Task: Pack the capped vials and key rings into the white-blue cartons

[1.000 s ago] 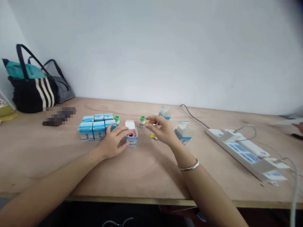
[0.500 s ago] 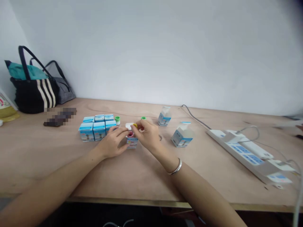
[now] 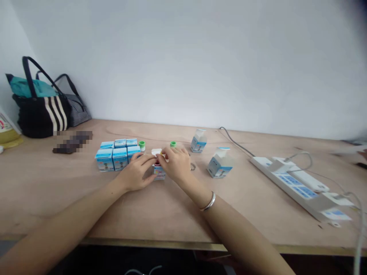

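An open carton (image 3: 159, 172) is held upright on the counter (image 3: 86, 206) by the left hand (image 3: 136, 172), its fingers closed against the carton to steady it. A yellow piece (image 3: 161, 153) is pinched by the right hand (image 3: 174, 164) just above the carton, the two hands nearly meeting. The contents are mostly hidden by the fingers. Six cartons (image 3: 114, 156) stand packed together just beside it, near a green-capped bottle (image 3: 142, 145).

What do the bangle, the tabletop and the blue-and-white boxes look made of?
The bangle looks like polished silver-toned metal, from its bright glint. The tabletop looks like bare plywood, from its pale open grain. The boxes look like printed paperboard, from their crisp folded edges.
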`<state>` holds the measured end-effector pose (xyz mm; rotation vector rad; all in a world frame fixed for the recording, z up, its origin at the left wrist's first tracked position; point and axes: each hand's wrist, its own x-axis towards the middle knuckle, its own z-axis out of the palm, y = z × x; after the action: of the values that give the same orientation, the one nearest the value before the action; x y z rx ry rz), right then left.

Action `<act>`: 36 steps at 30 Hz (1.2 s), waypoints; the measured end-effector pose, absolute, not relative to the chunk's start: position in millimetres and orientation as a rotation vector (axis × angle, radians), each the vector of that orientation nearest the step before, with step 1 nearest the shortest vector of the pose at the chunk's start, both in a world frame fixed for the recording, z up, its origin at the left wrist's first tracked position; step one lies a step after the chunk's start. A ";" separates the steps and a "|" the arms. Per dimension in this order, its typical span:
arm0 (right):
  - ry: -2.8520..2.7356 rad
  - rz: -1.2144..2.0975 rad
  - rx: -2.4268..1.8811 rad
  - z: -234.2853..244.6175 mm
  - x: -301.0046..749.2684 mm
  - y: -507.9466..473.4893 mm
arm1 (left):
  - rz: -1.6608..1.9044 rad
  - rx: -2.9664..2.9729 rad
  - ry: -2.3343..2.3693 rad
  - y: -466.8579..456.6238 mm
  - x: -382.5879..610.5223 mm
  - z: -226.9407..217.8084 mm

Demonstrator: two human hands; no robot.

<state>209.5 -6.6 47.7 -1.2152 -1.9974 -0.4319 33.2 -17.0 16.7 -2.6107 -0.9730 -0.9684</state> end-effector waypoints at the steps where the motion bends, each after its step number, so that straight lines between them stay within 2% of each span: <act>1: -1.992 -0.434 -1.225 47.7 210.5 -7.2 | -0.968 -2.610 -0.973 -17.2 33.1 16.7; 4: -1.980 -0.308 -1.222 47.7 217.8 -6.2 | -0.967 -2.603 -0.979 -17.7 32.9 16.4; 9: -2.144 0.133 -0.963 49.0 238.6 1.1 | -0.959 -2.613 -0.962 -17.6 32.1 15.3; 13: -2.058 0.420 -0.936 47.6 246.8 4.4 | -0.969 -2.613 -0.984 -16.8 32.1 14.2; 20: -1.707 0.874 -1.054 41.0 241.1 1.6 | -1.358 -2.313 -1.287 -21.0 34.7 13.0; 26: -1.684 0.919 -1.175 33.2 230.9 2.5 | -1.325 -2.426 -1.179 -23.5 39.8 13.2; 36: -1.746 0.755 -1.248 28.9 225.1 8.0 | -1.266 -2.581 -1.071 -18.1 40.1 7.7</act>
<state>225.1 8.0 28.9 -1.2484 -1.7459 0.7546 40.1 -18.1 7.7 -2.5807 -1.0712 -1.2661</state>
